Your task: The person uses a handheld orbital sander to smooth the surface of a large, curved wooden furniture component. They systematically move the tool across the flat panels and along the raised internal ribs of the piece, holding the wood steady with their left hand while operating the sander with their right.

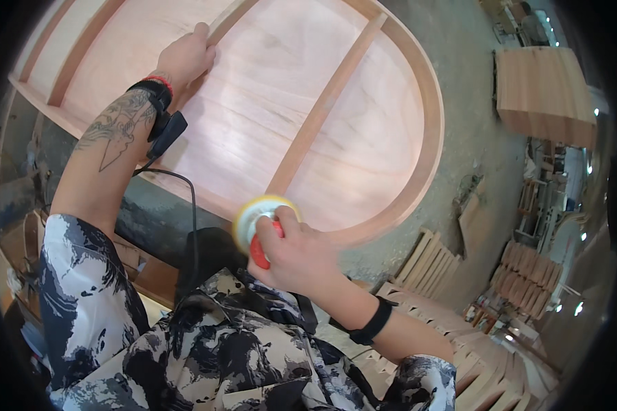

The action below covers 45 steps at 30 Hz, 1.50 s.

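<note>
A large wooden panel with a rounded end lies before me, edged by a raised curved rim. Wooden crosspieces divide its inside. At the upper left, my left hand is closed round one of these crosspieces, its fingertips partly hidden. My right hand grips the red body of a disc sander close to my chest. The sander's round pad, pale with a yellow edge, is tilted up against the panel's near edge, by the end of a crosspiece; whether it touches the wood I cannot tell.
A black cable hangs by the panel's near side. Stacked wooden pieces stand at the lower right, with more cut parts nearer me. Further right are a wooden block stack and another pile.
</note>
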Motion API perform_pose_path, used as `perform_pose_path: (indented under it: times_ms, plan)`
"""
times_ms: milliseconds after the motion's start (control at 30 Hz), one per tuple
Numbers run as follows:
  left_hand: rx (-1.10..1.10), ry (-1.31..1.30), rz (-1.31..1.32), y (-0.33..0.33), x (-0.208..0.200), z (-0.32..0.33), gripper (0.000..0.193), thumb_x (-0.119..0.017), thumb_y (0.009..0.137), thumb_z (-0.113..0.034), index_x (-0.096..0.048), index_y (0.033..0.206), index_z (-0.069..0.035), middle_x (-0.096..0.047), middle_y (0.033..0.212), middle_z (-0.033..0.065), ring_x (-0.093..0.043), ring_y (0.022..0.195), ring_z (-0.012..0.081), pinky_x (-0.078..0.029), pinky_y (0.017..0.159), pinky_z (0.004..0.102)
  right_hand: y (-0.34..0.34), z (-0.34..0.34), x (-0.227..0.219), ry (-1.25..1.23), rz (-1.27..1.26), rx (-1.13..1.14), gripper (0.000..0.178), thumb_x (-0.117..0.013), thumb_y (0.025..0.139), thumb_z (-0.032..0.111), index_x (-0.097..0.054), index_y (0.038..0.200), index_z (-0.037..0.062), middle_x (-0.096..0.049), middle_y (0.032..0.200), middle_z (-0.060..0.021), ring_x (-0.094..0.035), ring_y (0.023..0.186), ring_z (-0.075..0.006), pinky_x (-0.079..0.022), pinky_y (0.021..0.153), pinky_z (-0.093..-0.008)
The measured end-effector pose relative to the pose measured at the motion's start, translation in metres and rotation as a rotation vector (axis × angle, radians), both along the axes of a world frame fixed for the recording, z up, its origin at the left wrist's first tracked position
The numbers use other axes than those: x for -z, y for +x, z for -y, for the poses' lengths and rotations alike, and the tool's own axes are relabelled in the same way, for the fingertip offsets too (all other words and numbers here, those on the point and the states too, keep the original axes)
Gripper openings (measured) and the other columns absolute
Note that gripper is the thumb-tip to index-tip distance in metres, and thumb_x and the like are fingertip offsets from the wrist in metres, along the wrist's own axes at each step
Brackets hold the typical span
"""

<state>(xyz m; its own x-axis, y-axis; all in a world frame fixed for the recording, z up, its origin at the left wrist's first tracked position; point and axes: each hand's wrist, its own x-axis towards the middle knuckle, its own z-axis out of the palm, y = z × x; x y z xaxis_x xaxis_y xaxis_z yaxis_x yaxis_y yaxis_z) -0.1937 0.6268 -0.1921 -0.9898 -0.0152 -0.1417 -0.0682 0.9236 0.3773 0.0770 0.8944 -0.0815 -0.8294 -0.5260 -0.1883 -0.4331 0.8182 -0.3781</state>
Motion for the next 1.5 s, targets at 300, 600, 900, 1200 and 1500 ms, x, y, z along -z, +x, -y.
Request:
perform_pose_path:
  times_ms: [300,600,900,1200,1500]
  plan:
    - [0.008,0.009,-0.093,0.002,0.012,0.000,0.026,-0.057,0.095,-0.025,-0.057,0.108,-0.002,-0.072,0.101,0.0209,-0.070,0.093,0.0413,-0.055,0.083,0.0523,0.003,0.023,0.008,-0.020,-0.009,-0.094,0.062,-0.082,0.072,0.040,-0.056,0.121,0.0108,-0.059,0.113,-0.0222,-0.067,0.063,-0.0314,-0.056,0.054,-0.0420]
    - [0.022,0.051,-0.175,0.000,0.026,0.008,0.026,-0.059,0.096,-0.027,-0.053,0.104,-0.003,-0.070,0.094,0.0221,-0.068,0.091,0.0430,-0.053,0.080,0.0530,0.037,-0.016,0.003,0.054,0.119,-0.010,0.062,-0.084,0.070,0.038,-0.060,0.118,0.0081,-0.057,0.116,-0.0192,-0.070,0.073,-0.0342,-0.059,0.060,-0.0437]
    - [0.002,0.015,-0.088,0.004,0.010,0.003,0.027,-0.056,0.096,-0.025,-0.055,0.107,0.000,-0.071,0.101,0.0224,-0.069,0.094,0.0423,-0.054,0.085,0.0530,0.049,-0.094,-0.004,0.121,0.062,0.254,0.057,-0.083,0.071,0.040,-0.062,0.114,0.0098,-0.059,0.122,-0.0169,-0.072,0.079,-0.0347,-0.061,0.062,-0.0463]
    - [-0.015,-0.028,-0.062,-0.001,0.006,0.005,0.027,-0.056,0.097,-0.026,-0.056,0.108,-0.001,-0.072,0.102,0.0216,-0.070,0.094,0.0415,-0.055,0.084,0.0527,0.023,-0.059,-0.006,0.058,-0.001,0.178,0.055,-0.081,0.071,0.040,-0.062,0.112,0.0096,-0.059,0.112,-0.0165,-0.071,0.071,-0.0315,-0.059,0.058,-0.0422]
    - [0.010,0.015,-0.152,-0.003,0.022,0.013,0.029,-0.057,0.098,-0.030,-0.054,0.104,-0.002,-0.071,0.087,0.0222,-0.068,0.083,0.0440,-0.053,0.076,0.0537,-0.004,-0.006,0.001,0.013,0.052,0.132,0.052,-0.079,0.074,0.039,-0.060,0.111,0.0081,-0.058,0.111,-0.0192,-0.070,0.065,-0.0339,-0.058,0.057,-0.0432]
